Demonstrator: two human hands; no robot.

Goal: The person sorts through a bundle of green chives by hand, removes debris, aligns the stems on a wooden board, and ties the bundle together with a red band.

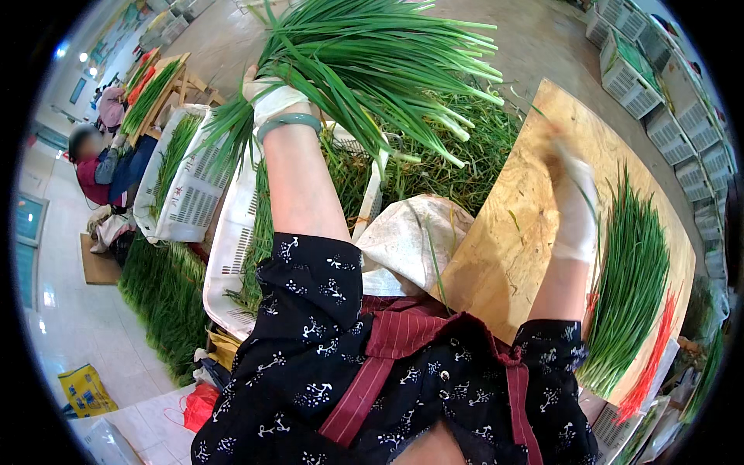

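My left hand [273, 96], in a white glove with bare fingertips, grips a large bunch of garlic chives [360, 70] by the leafy part, its pale stem ends fanned to the right. My right hand [569, 180], gloved too, is blurred above a wooden board [494, 250]; a few thin loose blades run by it, and whether its fingers hold them I cannot tell. On the board's right side lies a neat pile of chives [628, 279], with a bundle of red ties [651, 360] beside it.
A white plastic crate [232, 256] with chives stands at my left, another crate [192, 192] beyond it. Loose trimmings [453, 133] are heaped ahead, by a white cloth [412, 232]. A co-worker [99, 168] sits far left near heaped chives [163, 302]. Stacked crates [630, 75] line the right.
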